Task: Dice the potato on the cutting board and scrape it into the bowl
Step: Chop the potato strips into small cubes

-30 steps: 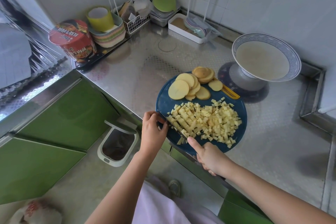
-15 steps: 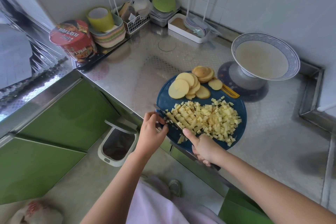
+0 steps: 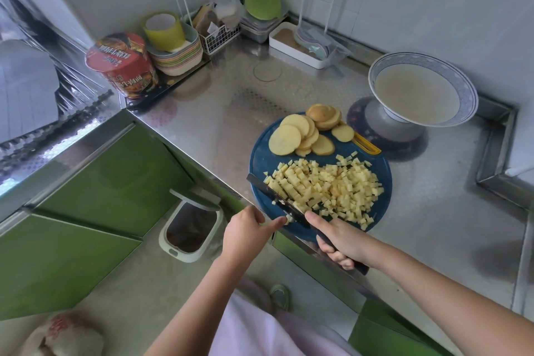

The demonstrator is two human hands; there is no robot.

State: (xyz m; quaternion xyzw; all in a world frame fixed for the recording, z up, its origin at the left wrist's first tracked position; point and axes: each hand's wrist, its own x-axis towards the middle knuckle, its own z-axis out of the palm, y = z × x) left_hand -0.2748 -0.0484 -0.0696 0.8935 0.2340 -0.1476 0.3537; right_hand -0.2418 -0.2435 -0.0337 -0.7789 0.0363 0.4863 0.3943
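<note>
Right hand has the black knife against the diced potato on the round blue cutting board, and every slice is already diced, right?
No. The head view shows round potato slices lying uncut at the far edge of the round blue cutting board. The rest holds: the right hand grips the black knife against the diced potato pile.

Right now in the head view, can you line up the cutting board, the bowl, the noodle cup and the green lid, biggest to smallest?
1. cutting board
2. bowl
3. noodle cup
4. green lid

The noodle cup and green lid sit farther back, so they may really be bigger than they look.
</note>
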